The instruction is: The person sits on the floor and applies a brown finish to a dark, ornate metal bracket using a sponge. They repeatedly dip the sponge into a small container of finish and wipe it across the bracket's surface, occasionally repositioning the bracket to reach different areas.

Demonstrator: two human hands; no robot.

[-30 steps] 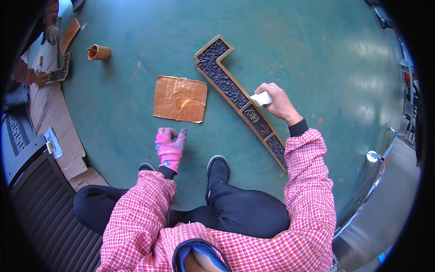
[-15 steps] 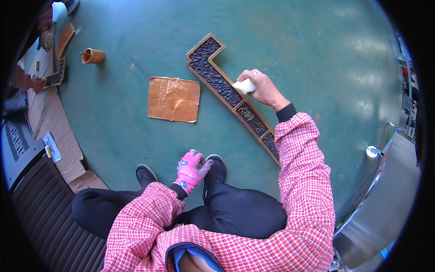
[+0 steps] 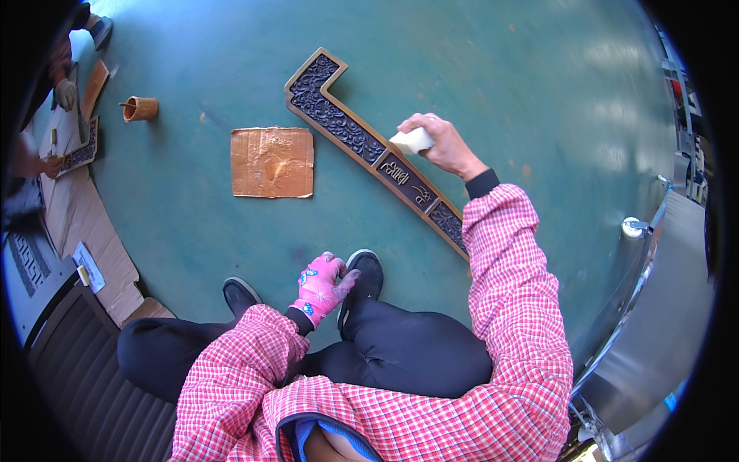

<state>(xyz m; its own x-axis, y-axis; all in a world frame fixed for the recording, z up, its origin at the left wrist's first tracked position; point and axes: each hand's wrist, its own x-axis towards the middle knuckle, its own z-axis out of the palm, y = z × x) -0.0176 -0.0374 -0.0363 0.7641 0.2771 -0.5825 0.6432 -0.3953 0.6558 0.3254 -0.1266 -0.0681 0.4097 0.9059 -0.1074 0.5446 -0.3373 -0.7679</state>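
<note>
A bare hand, my right hand (image 3: 445, 146), pinches a white sponge block (image 3: 413, 141) against or just over the upper right edge of a long carved panel (image 3: 345, 125). The panel is L-shaped, with dark relief scrollwork, raised lettering and a bronze-coloured rim. It lies slanting on the green floor, its near end hidden behind my right sleeve. My left hand (image 3: 322, 283), in a pink patterned glove, hovers or rests beside my black shoe (image 3: 365, 273). Its fingers are loosely bent, the thumb apart, and nothing shows in it.
A stained cardboard square (image 3: 272, 162) lies left of the panel, with a brown cup (image 3: 140, 108) holding a stick beyond it. At far left, a co-worker's hands are near another carved piece (image 3: 82, 150) on flattened cardboard (image 3: 92, 223). Metal equipment (image 3: 654, 292) stands at right.
The whole view has shifted slightly, so the floor things sit further left. Along the panel's edge, my right hand has slid the sponge toward the near end. My left hand has barely moved.
</note>
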